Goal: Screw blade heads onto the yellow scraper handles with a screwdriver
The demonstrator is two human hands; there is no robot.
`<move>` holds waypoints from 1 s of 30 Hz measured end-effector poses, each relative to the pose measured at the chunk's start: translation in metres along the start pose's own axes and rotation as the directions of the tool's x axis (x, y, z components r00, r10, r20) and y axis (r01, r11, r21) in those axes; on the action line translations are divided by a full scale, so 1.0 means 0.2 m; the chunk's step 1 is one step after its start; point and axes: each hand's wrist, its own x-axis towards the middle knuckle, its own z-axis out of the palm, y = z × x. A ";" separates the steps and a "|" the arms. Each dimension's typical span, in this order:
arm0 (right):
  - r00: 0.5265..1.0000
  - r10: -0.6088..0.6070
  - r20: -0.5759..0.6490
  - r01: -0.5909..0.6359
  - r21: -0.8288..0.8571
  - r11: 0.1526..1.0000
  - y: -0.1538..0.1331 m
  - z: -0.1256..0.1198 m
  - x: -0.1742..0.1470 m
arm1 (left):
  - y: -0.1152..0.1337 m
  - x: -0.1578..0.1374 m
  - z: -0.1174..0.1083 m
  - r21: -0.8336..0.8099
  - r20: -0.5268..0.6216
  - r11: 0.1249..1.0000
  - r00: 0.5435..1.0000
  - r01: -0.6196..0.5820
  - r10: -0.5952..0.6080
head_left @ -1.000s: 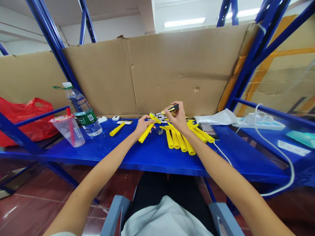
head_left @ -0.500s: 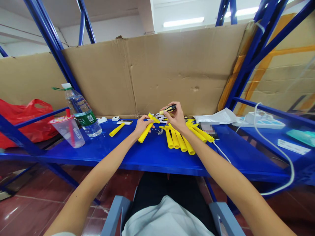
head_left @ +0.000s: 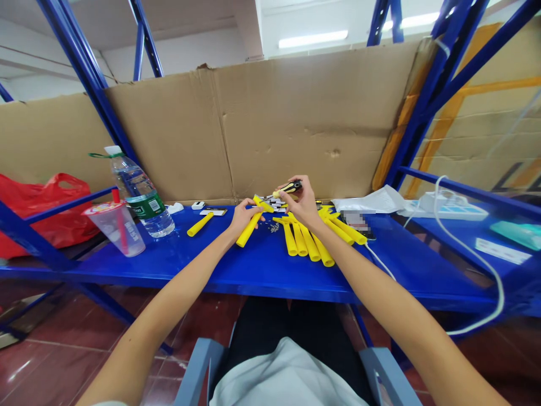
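Cardboard (head_left: 274, 124) stands behind the blue worktop (head_left: 253, 268), likely as a backstop. From the head view, the person's left hand (head_left: 244, 217) grips a yellow handle (head_left: 248, 232) just above it, apparently to steady it for the screwdriver (head_left: 291, 188) grasped in the right hand (head_left: 305, 204) and aimed at its upper end. Small bits (head_left: 274, 227) and more yellow pieces (head_left: 310, 245) lie nearby, presumably for easy reach.
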 end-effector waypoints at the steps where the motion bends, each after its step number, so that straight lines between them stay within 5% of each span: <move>1: 1.000 0.000 -0.003 0.000 0.000 1.000 0.00 0.00 0.00 | 0.00 0.00 0.00 0.000 -0.003 1.000 1.000 -0.003 0.003; 25: 0.996 0.013 -0.086 -0.020 -0.074 0.997 0.02 0.00 0.00 | 0.01 0.00 0.00 -0.034 0.034 0.998 0.998 -0.056 0.057; 30: 0.976 -0.020 -0.217 0.009 -0.053 0.999 0.00 0.03 -0.02 | 0.03 0.03 -0.03 -0.147 0.001 0.986 0.997 -0.077 0.078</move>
